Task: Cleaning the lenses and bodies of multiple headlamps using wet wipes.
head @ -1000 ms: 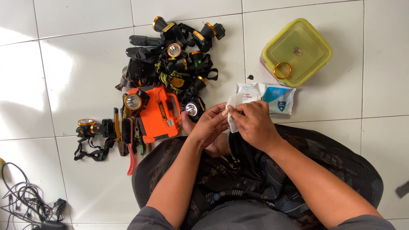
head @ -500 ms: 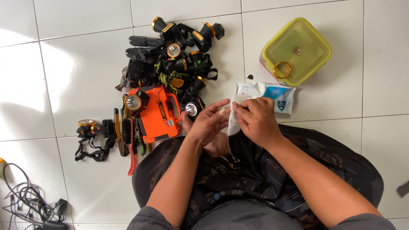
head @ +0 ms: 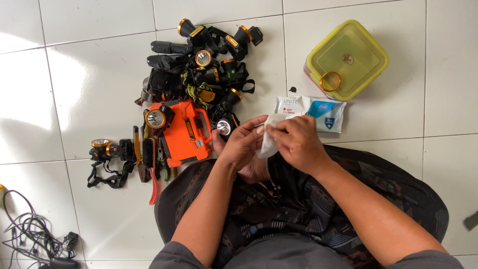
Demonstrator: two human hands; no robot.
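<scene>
My left hand point(head: 242, 145) and my right hand point(head: 297, 144) meet over my lap, both pinching a white wet wipe point(head: 269, 144) that hangs between them. A thin pale stick shows at my left fingertips. Just beyond the hands lies a white and blue wipe packet point(head: 311, 112) on the white tiled floor point(head: 89, 89). A black headlamp point(head: 225, 125) with a lit-looking lens lies close to my left hand.
A pile of black and gold headlamps point(head: 204, 65) lies ahead, with an orange lantern point(head: 185, 132) beside it. A single headlamp point(head: 107, 152), pliers and a red-handled brush point(head: 149, 167) lie left. A yellow-green lidded box point(head: 347, 60) carries a gold ring point(head: 330, 81). Cables point(head: 30, 234) sit at bottom left.
My hands have drawn closer together and the wipe, stretched out half a second ago, is bunched again between the fingers. Nothing else has moved.
</scene>
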